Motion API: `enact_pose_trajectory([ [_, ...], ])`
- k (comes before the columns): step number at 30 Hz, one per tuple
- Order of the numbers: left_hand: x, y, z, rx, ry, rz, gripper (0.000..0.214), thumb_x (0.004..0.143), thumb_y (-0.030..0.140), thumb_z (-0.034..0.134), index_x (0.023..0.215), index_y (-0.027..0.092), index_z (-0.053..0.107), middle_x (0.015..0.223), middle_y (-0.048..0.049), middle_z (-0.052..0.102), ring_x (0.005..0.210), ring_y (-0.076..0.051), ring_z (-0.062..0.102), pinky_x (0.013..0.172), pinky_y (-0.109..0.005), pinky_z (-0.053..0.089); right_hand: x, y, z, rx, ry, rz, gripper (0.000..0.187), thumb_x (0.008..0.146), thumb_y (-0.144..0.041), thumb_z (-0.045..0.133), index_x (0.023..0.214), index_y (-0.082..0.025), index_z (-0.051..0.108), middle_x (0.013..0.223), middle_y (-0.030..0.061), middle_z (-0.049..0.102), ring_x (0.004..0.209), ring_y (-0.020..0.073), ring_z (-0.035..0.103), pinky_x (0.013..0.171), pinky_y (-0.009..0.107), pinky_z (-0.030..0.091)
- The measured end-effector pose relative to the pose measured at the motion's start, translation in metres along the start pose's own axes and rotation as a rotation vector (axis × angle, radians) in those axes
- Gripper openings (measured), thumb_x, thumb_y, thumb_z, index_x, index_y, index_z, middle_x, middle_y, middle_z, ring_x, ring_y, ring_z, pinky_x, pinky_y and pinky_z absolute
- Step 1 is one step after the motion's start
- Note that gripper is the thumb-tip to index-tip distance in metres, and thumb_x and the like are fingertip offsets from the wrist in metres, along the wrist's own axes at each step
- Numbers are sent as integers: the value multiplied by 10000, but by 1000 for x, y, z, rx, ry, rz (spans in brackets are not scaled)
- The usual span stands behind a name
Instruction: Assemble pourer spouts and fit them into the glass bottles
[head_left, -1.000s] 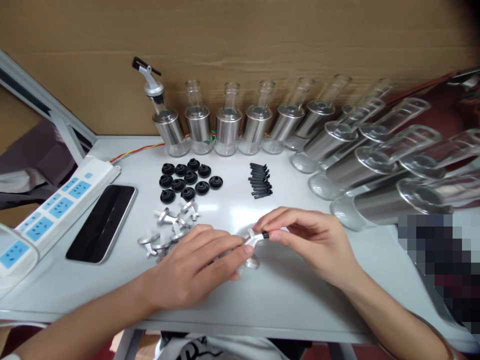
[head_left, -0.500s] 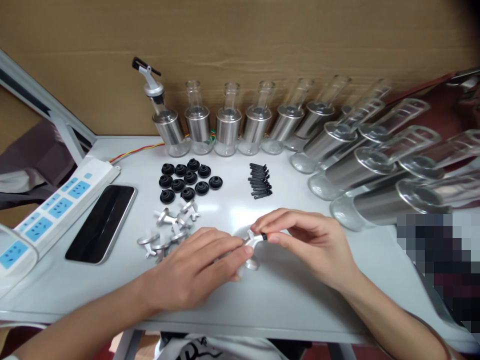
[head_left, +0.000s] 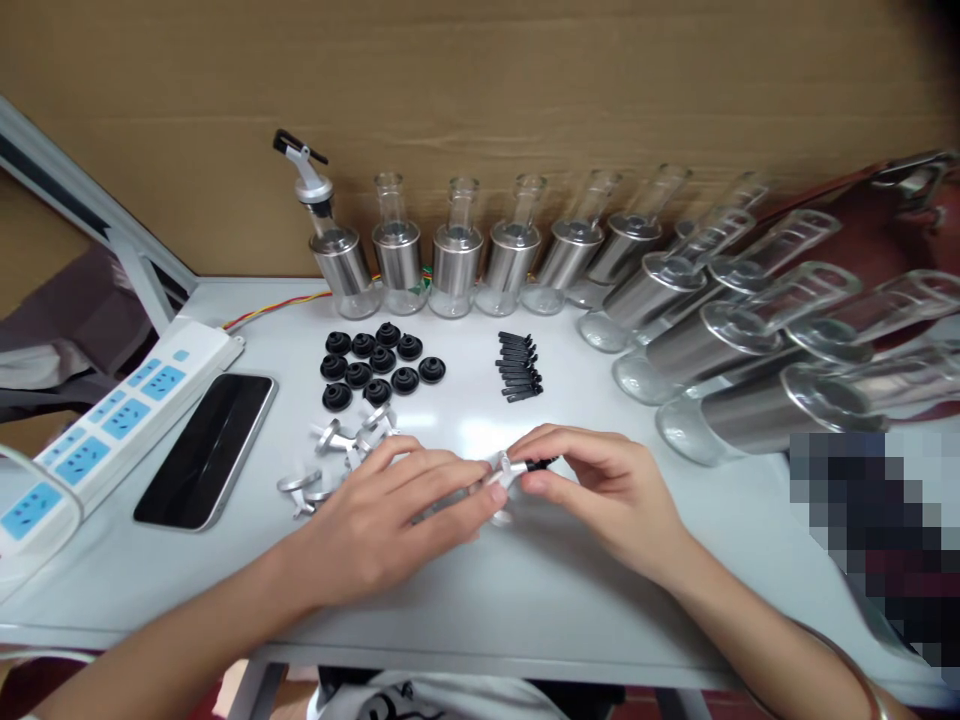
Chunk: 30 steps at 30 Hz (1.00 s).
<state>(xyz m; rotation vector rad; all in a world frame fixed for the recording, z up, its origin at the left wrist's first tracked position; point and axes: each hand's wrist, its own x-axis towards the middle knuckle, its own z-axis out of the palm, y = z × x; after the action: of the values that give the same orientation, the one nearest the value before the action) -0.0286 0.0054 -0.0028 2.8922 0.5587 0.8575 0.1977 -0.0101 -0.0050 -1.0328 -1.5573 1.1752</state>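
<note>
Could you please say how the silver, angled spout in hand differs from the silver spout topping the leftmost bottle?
The held silver spout is partly hidden by fingers; the bottle-top silver spout stands uncovered. The held spout shows a short black piece; the bottle-top spout, a long black lever. Both are silver.

We see bottles [head_left: 457, 262] lining the back of the counter [head_left: 600, 610], before a panel [head_left: 480, 80], and continuing down its right side. At left lies a power strip [head_left: 112, 425], with a phone [head_left: 206, 450] just right of it. Stoppers [head_left: 382, 360] lie mid-counter, levers [head_left: 519, 367] to their right, loose spouts [head_left: 341, 437] in front, partly behind our hands [head_left: 394, 515].
</note>
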Motion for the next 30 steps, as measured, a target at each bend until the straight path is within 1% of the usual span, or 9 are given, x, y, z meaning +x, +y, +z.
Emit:
enact_pose_trajectory([
  [3,1,-8,-7,46,-15,-10,262,958,285,501,1180,149,524,1110,-116,683,1017,-206,629,834,-337,450,-1,1,2,-29,76,-6,41,785,-265,712,811,-233,718,799,20,733,736,152,668,690,257,522],
  [5,0,-17,-15,73,39,-77,289,940,316,529,1175,146,522,1089,-121,681,1011,-216,632,824,-337,470,-2,1,3,-52,154,-14,50,787,-266,707,822,-232,712,809,22,728,749,154,662,701,265,521],
  [9,-7,-38,-30,291,190,-425,102,907,206,541,998,190,583,915,-50,684,854,-203,639,778,-330,480,-2,0,2,-53,258,22,107,804,-325,686,838,-223,685,824,30,712,734,156,651,694,278,536],
  [13,-16,-58,-38,415,-75,-819,121,892,301,513,887,204,586,857,-46,656,814,-247,629,689,-345,464,-1,-2,2,-39,271,15,142,816,-360,668,843,-221,655,813,31,688,697,146,636,660,267,539],
  [17,-20,-66,-37,407,-308,-993,174,865,351,523,935,210,597,912,-68,672,782,-282,640,615,-344,436,-1,-3,3,-83,248,23,131,815,-355,666,833,-226,647,796,28,681,689,146,627,660,272,536],
  [21,-21,-65,-34,370,-371,-1003,189,865,353,505,918,211,617,881,-68,687,739,-286,644,591,-344,422,-2,-3,3,-80,254,32,147,818,-362,661,847,-219,643,810,40,684,694,153,630,649,278,532],
  [25,-20,-62,-33,432,-338,-969,177,838,294,504,915,188,623,892,-82,669,728,-285,634,605,-365,442,-3,-2,2,-40,266,2,136,832,-354,651,858,-222,634,818,29,678,701,146,628,663,274,528],
  [27,-19,-59,-34,451,-222,-919,163,829,264,503,915,182,616,903,-80,651,746,-266,629,642,-368,465,-4,-1,2,-28,269,-6,136,834,-355,649,860,-223,632,814,27,675,701,148,629,666,277,529],
  [30,-15,-50,-33,377,87,-742,122,825,220,534,925,190,598,903,-59,638,749,-204,611,696,-334,490,-4,0,2,-21,268,-7,136,839,-357,643,860,-223,630,822,32,670,703,154,635,660,284,530],
])
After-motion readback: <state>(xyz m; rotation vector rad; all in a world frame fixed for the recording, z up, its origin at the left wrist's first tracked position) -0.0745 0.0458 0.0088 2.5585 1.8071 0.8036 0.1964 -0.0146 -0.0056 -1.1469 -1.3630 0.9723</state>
